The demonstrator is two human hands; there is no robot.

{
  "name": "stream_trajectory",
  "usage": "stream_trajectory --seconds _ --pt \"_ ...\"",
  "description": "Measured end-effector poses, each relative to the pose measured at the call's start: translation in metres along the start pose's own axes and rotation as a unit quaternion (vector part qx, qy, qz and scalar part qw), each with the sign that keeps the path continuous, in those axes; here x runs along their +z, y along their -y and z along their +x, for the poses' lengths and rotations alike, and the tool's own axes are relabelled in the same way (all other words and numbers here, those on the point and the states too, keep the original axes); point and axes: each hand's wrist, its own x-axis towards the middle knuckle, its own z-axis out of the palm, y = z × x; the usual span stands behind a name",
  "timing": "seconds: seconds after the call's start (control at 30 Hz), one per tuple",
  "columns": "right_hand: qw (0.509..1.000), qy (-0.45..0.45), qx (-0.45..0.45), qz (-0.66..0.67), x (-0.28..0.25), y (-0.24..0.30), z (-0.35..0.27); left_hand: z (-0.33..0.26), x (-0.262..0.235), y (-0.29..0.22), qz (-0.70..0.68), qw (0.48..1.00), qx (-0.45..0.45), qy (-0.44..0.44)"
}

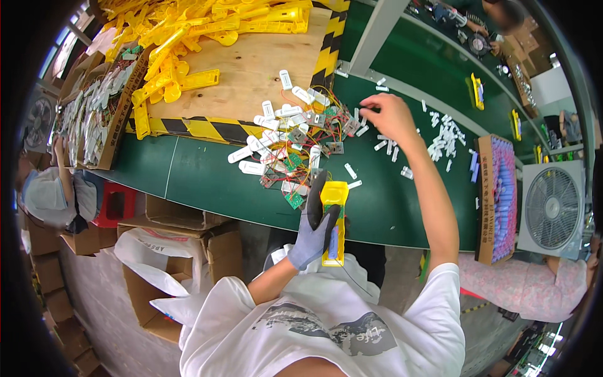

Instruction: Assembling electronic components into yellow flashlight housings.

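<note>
My left hand [311, 229], in a grey-blue glove with dark fingers, is closed around a long yellow plastic housing [340, 250]. Inside the housing lie a green circuit board [340, 221] and a blue cell [333, 246]; a thin dark wire trails from its lower end. Farther out over the green table, my bare right hand [389, 116] has its thumb and forefinger bent with a gap between them. Small white plastic pieces [362, 130] lie close to its fingertips. Left of it spreads a pile of white plastic parts [270, 137] with wired circuit boards [294, 161].
Yellow housings [201, 25] are heaped on a wooden board [251, 69] edged with black-yellow tape. A carton of wired parts [100, 113] stands left. To the right are scattered white pieces [445, 141], a box of blue cells [499, 195] and a fan [553, 207]. Other people sit nearby.
</note>
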Motion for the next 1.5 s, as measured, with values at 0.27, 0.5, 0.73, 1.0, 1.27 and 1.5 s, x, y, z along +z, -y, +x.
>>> stream_trajectory --seconds 0.27,0.5,0.73,1.0,1.27,1.5 --pt "0.989 0.137 0.049 0.019 0.015 0.026 0.031 0.003 -0.005 0.004 0.014 1.000 -0.025 0.001" --pt "0.981 0.175 0.078 -0.017 0.022 0.042 0.037 0.003 -0.002 0.006 0.039 0.998 -0.045 0.001" --pt "0.970 0.185 0.101 0.118 0.013 0.020 0.034 0.002 0.000 0.008 0.028 0.999 -0.034 -0.008" --pt "0.978 0.117 0.097 0.143 0.001 -0.003 -0.001 -0.001 0.020 0.006 0.049 0.998 -0.028 0.016" --pt "0.992 0.104 0.047 0.057 0.008 0.016 0.005 0.013 0.020 0.026 0.078 0.997 -0.015 0.023" --pt "0.970 -0.049 0.061 0.229 0.020 0.016 -0.016 0.015 0.020 0.030 0.163 0.986 -0.027 0.004"
